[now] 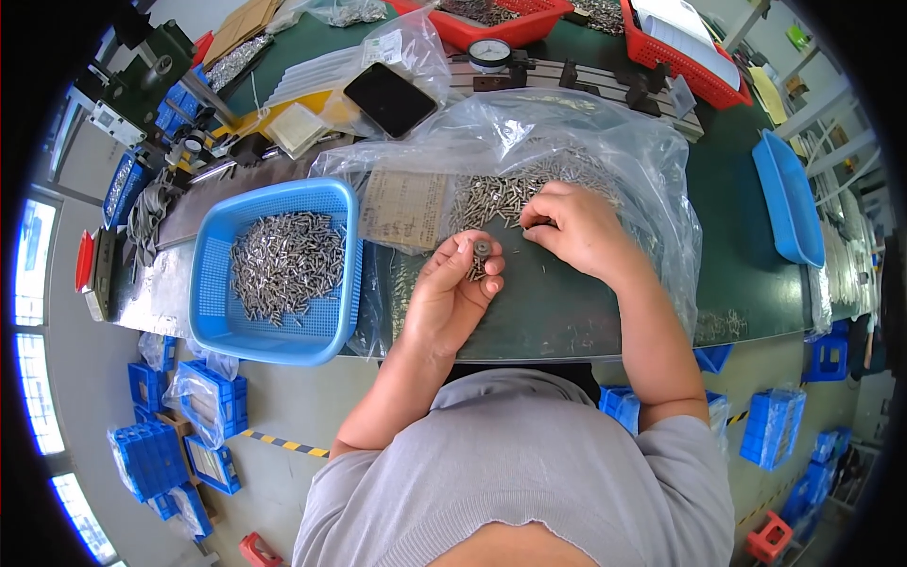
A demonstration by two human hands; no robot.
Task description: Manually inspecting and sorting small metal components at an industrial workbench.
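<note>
My left hand (453,288) is closed around a few small metal screws (479,257), their heads showing between thumb and fingers. My right hand (576,227) rests on a clear plastic bag (586,123) and pinches at a heap of small metal screws (501,194) spread on the bag. To the left stands a blue plastic basket (213,312) holding a pile of the same screws (283,265). A brown paper label (406,208) lies inside the bag between basket and heap.
The green bench (746,274) carries a black phone (389,97), a dial gauge (489,52) on a metal fixture, red baskets (680,57) at the back and an empty blue tray (789,198) at the right. Blue crates (151,454) sit on the floor.
</note>
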